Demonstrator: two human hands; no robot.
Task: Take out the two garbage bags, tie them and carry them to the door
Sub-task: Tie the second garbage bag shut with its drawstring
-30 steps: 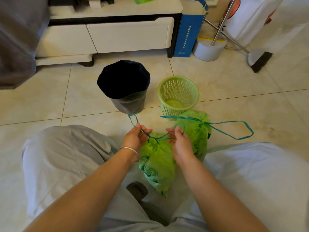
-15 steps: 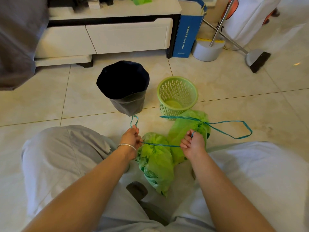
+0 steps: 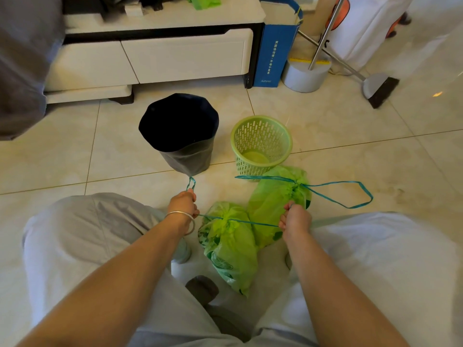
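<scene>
Two green garbage bags lie on the floor between my knees. The near bag [image 3: 230, 246] has its neck gathered by a teal drawstring [image 3: 240, 221] stretched taut between my hands. My left hand [image 3: 184, 204], with a silver bangle at the wrist, is fisted on one end; a short loop sticks up above it. My right hand [image 3: 295, 219] is fisted on the other end. The far bag [image 3: 273, 196] lies behind, cinched shut, its long teal drawstring loops [image 3: 350, 194] spread on the tiles to the right.
A dark bin [image 3: 180, 136] and an empty green mesh basket [image 3: 260, 144] stand just beyond the bags. Behind them are a white low cabinet [image 3: 150, 58], a blue box [image 3: 273, 53], a white round stand [image 3: 305, 73] and a broom [image 3: 378, 88].
My hands have moved apart, left one leftward and right one rightward, pulling the near bag's drawstring straight and tight; the bag's neck has bunched closed.
</scene>
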